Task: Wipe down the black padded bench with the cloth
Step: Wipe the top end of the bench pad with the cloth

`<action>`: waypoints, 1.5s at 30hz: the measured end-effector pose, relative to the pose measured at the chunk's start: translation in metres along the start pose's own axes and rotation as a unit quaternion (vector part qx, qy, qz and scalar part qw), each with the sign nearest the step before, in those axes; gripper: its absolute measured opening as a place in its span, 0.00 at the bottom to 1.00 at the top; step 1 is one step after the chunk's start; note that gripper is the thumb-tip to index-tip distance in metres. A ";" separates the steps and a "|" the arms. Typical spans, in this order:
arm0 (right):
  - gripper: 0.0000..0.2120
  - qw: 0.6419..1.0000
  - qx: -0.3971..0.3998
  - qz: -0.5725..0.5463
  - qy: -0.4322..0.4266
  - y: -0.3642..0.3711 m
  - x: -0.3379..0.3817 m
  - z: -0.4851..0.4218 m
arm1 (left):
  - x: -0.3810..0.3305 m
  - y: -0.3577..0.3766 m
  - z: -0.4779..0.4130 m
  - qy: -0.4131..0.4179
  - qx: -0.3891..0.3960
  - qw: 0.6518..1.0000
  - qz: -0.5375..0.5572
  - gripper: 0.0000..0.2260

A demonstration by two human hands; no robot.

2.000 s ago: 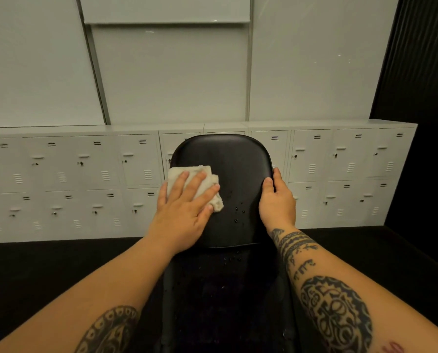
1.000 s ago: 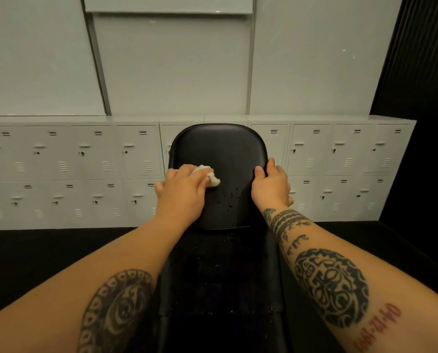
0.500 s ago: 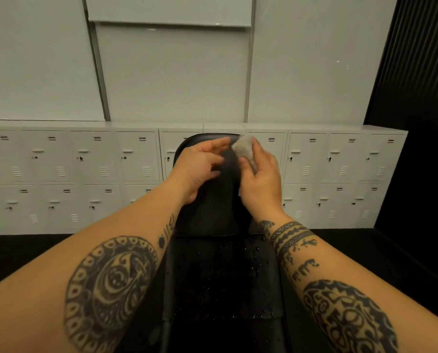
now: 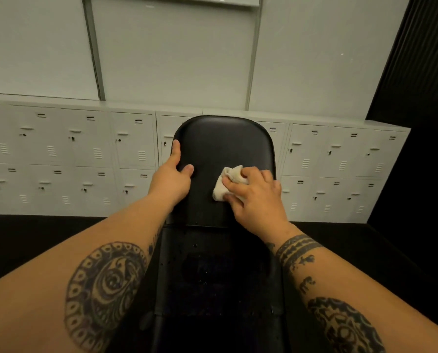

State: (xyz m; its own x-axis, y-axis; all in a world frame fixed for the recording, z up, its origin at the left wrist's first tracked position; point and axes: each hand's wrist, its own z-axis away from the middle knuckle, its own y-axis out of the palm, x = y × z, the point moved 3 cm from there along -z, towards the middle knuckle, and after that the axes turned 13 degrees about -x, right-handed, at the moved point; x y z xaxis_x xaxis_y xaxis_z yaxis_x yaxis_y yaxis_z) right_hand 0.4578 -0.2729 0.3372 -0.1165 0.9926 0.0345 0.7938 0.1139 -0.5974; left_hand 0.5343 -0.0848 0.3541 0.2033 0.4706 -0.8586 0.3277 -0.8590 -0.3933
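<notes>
Cloth (image 4: 228,183), white and crumpled into a small bundle, sits on the raised far pad (image 4: 207,200) of the black padded bench (image 4: 223,143), in the lower half of that pad and close to its right edge. The right hand (image 4: 260,200) grips the cloth and holds it against the black surface. Its fingers (image 4: 252,171) are curled over the top of the bundle and lie close together, and the thumb (image 4: 228,198) is tucked in at the near side. Only the left part of the cloth shows past the hand.

The left hand (image 4: 170,178) holds the left edge of the same pad. Its thumb (image 4: 187,169) is laid on the face of the pad, one finger (image 4: 175,149) runs up along the edge, and the other fingers wrap behind the edge, hidden.

Both forearms reach forward from the bottom corners, each with dark tattoos. Between them lies the near pad (image 4: 217,276) of the bench, very dark, with a few small droplets scattered on it. A seam separates it from the raised pad.

Behind the bench stands a row of white lockers (image 4: 60,154), two tiers high, along a wall of pale panels (image 4: 174,59). The floor (image 4: 47,238) is black, and a dark ribbed wall (image 4: 421,98) closes the right side.
</notes>
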 end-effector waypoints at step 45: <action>0.16 0.999 -0.040 -0.020 0.005 0.017 0.030 -0.014 | 0.035 -0.005 -0.004 -0.221 0.053 0.922 0.313 0.19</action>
State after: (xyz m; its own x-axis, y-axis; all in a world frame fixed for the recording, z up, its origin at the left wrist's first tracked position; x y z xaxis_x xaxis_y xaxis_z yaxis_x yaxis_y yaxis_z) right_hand 0.4766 -0.2401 0.3396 -0.1431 0.9876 0.0648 0.8343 0.1556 -0.5289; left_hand 0.5434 -0.0630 0.3271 -0.0828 -0.2314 -0.9693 0.1768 -0.9607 0.2142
